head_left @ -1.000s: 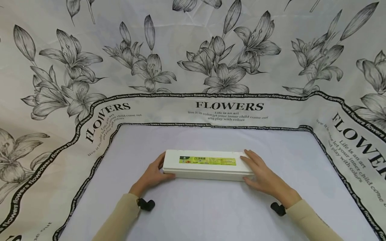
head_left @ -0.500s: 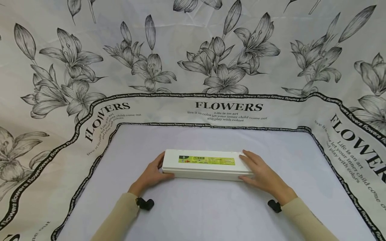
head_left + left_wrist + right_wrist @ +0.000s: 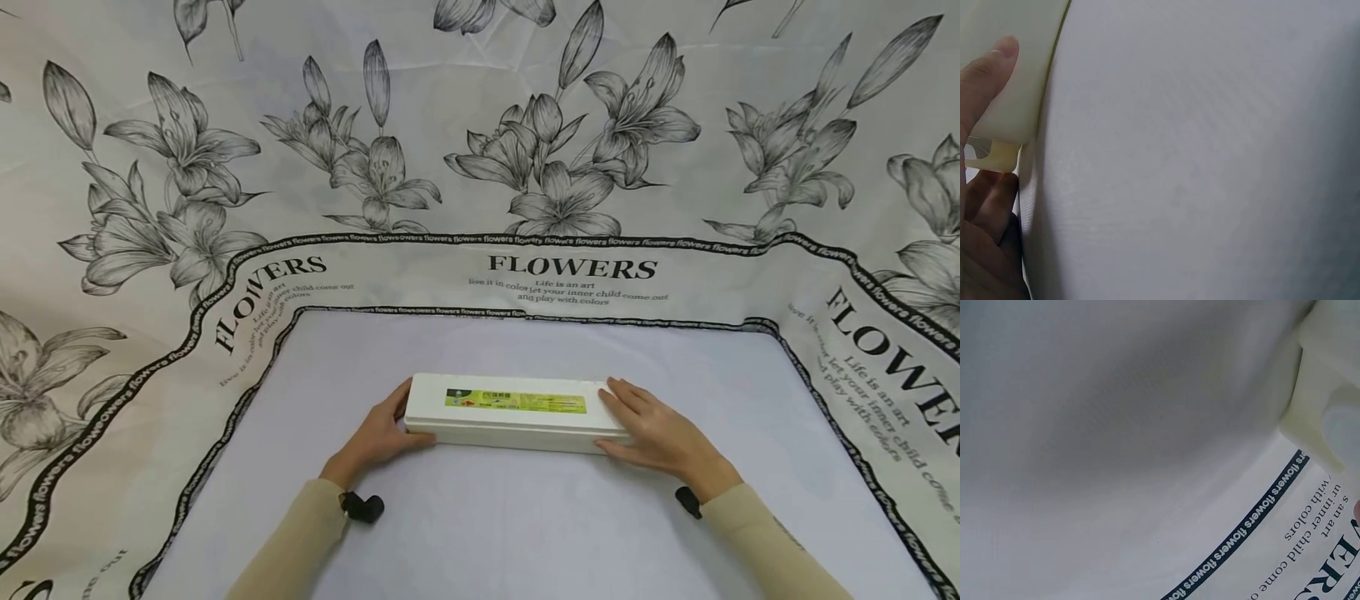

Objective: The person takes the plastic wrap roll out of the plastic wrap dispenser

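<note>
A long white cling film box (image 3: 517, 421) with a yellow-green label (image 3: 516, 401) lies crosswise on the white table surface. My left hand (image 3: 377, 435) grips its left end, thumb along the front face and fingers behind. In the left wrist view the thumb lies on the pale box (image 3: 1030, 69), with fingers (image 3: 994, 203) bent near its open end. My right hand (image 3: 663, 435) holds the right end, fingers over the top edge and thumb at the lower front. The right wrist view shows that end of the box (image 3: 1313, 406), with a round white part inside.
A white tabletop (image 3: 495, 533) surrounds the box. Behind and at the sides rises a flower-printed cloth (image 3: 420, 275) with a black lettered border. Small black wrist devices (image 3: 363, 507) sit at both sleeve cuffs.
The box stays in nearly the same place. My right hand's fingers and thumb have shifted slightly on the right end; the left hand keeps its hold.
</note>
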Available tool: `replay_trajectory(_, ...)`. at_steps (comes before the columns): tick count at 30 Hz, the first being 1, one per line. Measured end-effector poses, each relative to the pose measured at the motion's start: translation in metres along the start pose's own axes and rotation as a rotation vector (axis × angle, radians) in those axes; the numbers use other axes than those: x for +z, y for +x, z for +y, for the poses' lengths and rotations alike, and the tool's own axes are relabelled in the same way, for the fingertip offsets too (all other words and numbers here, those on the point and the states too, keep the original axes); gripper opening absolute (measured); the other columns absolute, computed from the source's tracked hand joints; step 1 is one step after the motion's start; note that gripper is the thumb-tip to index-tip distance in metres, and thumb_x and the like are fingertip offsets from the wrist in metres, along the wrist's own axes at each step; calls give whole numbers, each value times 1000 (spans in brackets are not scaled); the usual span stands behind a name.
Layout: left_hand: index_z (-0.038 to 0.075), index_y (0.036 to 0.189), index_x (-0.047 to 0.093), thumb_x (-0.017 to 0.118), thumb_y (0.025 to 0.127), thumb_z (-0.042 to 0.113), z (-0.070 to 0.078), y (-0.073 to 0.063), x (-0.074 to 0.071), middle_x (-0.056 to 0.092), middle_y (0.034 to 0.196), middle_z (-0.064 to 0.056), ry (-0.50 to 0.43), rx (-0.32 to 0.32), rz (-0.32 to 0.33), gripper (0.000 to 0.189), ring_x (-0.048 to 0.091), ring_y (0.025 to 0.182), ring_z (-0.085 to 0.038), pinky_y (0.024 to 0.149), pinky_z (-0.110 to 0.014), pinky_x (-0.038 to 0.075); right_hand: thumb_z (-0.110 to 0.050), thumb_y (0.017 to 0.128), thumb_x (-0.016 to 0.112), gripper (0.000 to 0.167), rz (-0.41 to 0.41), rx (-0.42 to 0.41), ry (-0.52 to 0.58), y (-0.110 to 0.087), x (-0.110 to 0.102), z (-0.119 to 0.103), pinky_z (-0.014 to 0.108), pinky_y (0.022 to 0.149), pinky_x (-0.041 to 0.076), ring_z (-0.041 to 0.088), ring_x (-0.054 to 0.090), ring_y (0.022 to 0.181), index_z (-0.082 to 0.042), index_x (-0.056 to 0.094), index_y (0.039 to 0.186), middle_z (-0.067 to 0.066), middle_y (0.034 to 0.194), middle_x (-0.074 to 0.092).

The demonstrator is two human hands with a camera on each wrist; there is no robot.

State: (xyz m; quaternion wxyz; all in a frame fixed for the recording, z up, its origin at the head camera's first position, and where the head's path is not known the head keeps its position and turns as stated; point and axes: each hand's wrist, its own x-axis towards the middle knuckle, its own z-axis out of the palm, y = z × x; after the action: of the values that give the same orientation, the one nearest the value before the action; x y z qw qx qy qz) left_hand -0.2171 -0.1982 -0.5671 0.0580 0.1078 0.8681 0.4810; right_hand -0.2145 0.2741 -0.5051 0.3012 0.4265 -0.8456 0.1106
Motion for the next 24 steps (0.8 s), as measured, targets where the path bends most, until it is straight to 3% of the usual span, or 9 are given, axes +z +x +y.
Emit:
replay_trajectory(5,25,165,23,94,72,48,1,-3,0,41,164,-1,6,-6,-7,119,41,150,-25,124,-52,31,-61,102,43,75,30,-37,-42,-1,4,0,51,77,62,45,72,104,7,68,123,30,122,70)
replay_trajectory(7,25,165,23,94,71,48,1,-3,-1,41,164,-1,5,-13,-8,120,41,150,-25,125,-52,30,-60,102,45,75,42,-42,-46,-2,6,-1,52,82,62,45,70,109,7,68,124,29,124,69)
replay_trajectory(12,28,165,22,94,70,51,-1,0,-3,41,164,1,3,-15,-9,121,40,151,-23,125,-52,29,-51,103,51,67,140,-107,-84,-4,9,-5,51,89,59,44,68,116,11,69,122,26,126,70)
replay_trajectory(16,29,165,22,94,70,51,0,0,-4,40,164,1,-4,-13,-13,121,39,151,-23,125,-52,29,-45,102,54,63,199,-146,-108,-1,10,-6,48,84,61,41,72,109,13,69,119,26,120,72)
replay_trajectory(24,25,165,23,94,71,49,3,1,-3,41,164,-2,0,-7,-28,121,41,150,-24,124,-52,31,-41,101,54,59,201,-199,-136,1,11,-4,47,78,63,42,74,101,14,71,110,30,111,74)
